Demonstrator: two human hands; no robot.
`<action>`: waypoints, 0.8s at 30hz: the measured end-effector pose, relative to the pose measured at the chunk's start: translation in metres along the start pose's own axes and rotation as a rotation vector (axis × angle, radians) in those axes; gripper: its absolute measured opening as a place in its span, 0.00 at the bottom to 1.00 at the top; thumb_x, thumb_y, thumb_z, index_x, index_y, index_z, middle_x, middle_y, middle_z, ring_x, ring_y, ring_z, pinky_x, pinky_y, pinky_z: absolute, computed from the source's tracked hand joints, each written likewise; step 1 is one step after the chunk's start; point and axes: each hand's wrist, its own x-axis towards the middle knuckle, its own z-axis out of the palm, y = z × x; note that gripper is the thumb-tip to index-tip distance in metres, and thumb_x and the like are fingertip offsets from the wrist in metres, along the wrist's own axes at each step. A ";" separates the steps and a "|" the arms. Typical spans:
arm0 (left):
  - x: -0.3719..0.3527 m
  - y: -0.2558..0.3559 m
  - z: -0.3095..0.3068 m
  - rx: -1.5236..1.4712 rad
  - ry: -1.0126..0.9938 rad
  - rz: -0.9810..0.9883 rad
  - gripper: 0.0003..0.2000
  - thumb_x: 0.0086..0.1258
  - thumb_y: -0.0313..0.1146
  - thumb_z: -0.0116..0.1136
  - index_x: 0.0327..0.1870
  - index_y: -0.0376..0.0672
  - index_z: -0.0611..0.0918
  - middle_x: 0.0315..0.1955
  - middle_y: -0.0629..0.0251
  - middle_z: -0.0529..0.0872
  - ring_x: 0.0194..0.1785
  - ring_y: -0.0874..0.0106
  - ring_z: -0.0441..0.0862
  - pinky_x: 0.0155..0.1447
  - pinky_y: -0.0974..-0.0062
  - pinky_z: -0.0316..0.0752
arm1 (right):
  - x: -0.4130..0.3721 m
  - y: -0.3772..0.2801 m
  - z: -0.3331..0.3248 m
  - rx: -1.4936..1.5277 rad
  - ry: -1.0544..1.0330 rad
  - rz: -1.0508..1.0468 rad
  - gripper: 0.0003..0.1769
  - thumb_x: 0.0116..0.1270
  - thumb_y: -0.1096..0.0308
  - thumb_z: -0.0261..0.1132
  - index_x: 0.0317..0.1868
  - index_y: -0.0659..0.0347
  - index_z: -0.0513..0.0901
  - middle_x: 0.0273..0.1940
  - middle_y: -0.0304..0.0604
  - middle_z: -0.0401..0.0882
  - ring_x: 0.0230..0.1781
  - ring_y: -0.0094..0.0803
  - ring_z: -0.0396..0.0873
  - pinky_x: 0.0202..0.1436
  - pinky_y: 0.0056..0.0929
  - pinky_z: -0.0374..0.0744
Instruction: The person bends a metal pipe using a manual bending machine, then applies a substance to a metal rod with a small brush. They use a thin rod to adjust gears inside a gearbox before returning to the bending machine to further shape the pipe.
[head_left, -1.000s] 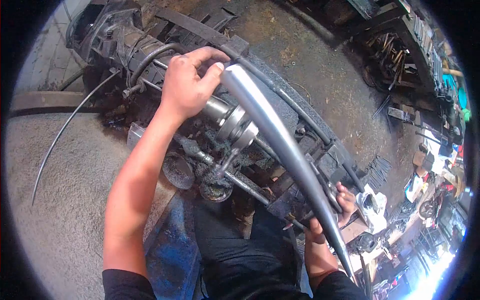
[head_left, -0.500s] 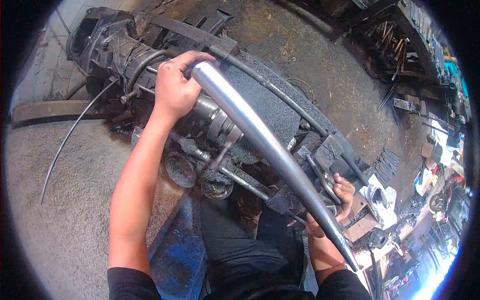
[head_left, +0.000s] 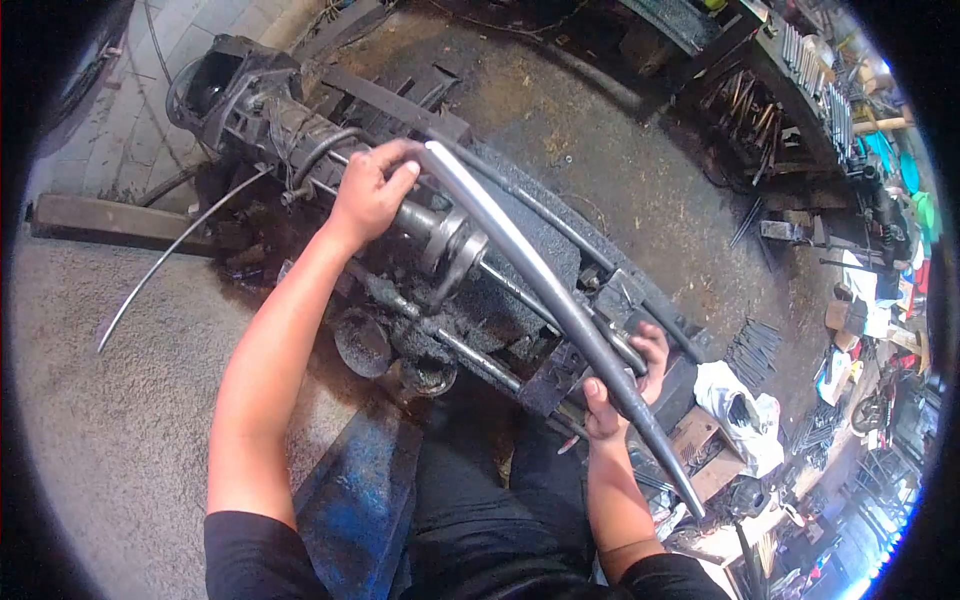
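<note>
A long, smooth metal bar [head_left: 512,242], slightly curved and narrowing toward its lower right end, lies diagonally in front of me. My left hand [head_left: 375,195] holds its upper end, with the fingers bent over the tip. Further down, my right hand [head_left: 608,425] supports the bar from below, thumb on one side and fingers on the other; the bar hides the palm. Behind the bar is a greasy machine with a metal collar and lever [head_left: 462,262], long rails [head_left: 550,225] and a bed covered in dark metal shavings.
Two round cups [head_left: 362,342] hang at the machine's near side. A thin curved rod [head_left: 180,245] sticks out to the left. On the right are a white bag [head_left: 738,405], a cardboard box [head_left: 705,450], a pile of dark rods [head_left: 755,350] and a rack of metal bars [head_left: 815,85].
The bar's upper end has moved right and slightly down, away from my head, with both hands on it. My right hand has shifted up and left, its fingers now more spread beside the bar.
</note>
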 end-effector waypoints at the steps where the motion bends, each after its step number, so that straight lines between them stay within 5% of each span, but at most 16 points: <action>1: -0.004 -0.001 -0.002 0.002 0.001 0.004 0.15 0.68 0.32 0.51 0.49 0.34 0.84 0.36 0.59 0.89 0.42 0.72 0.85 0.49 0.74 0.77 | 0.002 -0.001 0.002 0.023 0.001 -0.017 0.42 0.45 0.41 0.76 0.53 0.64 0.76 0.57 0.54 0.71 0.62 0.48 0.69 0.70 0.49 0.61; 6: -0.007 0.000 -0.001 0.103 -0.036 0.047 0.16 0.69 0.36 0.49 0.49 0.34 0.83 0.37 0.54 0.89 0.42 0.65 0.88 0.48 0.71 0.79 | 0.005 0.009 -0.003 0.039 -0.059 -0.108 0.38 0.47 0.44 0.76 0.49 0.66 0.77 0.49 0.51 0.74 0.58 0.47 0.73 0.68 0.54 0.65; 11: -0.006 0.005 -0.004 0.062 -0.049 0.066 0.20 0.59 0.29 0.45 0.49 0.30 0.83 0.37 0.53 0.89 0.40 0.67 0.88 0.48 0.72 0.79 | -0.004 0.041 -0.011 0.107 -0.084 -0.216 0.41 0.46 0.41 0.75 0.50 0.65 0.74 0.49 0.49 0.73 0.58 0.45 0.72 0.68 0.48 0.66; 13: -0.009 0.005 0.000 0.022 -0.016 0.036 0.20 0.65 0.34 0.49 0.50 0.28 0.83 0.40 0.50 0.89 0.43 0.65 0.88 0.50 0.71 0.79 | 0.007 0.049 -0.020 0.176 -0.193 -0.256 0.44 0.44 0.40 0.77 0.51 0.64 0.73 0.50 0.49 0.71 0.59 0.45 0.71 0.71 0.47 0.64; 14: -0.007 0.005 0.001 0.037 -0.007 0.069 0.20 0.68 0.36 0.50 0.51 0.28 0.83 0.40 0.49 0.89 0.43 0.64 0.88 0.51 0.70 0.79 | -0.001 0.037 -0.017 0.155 -0.107 -0.130 0.44 0.41 0.41 0.79 0.52 0.63 0.73 0.50 0.49 0.71 0.60 0.45 0.70 0.72 0.48 0.63; 16: -0.005 0.006 0.000 0.030 -0.030 0.091 0.24 0.69 0.43 0.51 0.53 0.28 0.82 0.41 0.48 0.88 0.46 0.62 0.87 0.54 0.68 0.77 | -0.003 0.056 -0.020 0.116 -0.011 -0.193 0.36 0.52 0.34 0.72 0.38 0.62 0.80 0.42 0.47 0.80 0.52 0.44 0.79 0.66 0.50 0.73; 24: -0.003 0.012 0.000 0.034 -0.092 0.030 0.28 0.65 0.45 0.51 0.58 0.30 0.80 0.43 0.47 0.87 0.49 0.60 0.86 0.57 0.65 0.76 | 0.001 0.049 -0.015 0.204 0.009 -0.168 0.31 0.53 0.39 0.74 0.38 0.61 0.80 0.42 0.47 0.80 0.52 0.43 0.79 0.65 0.48 0.73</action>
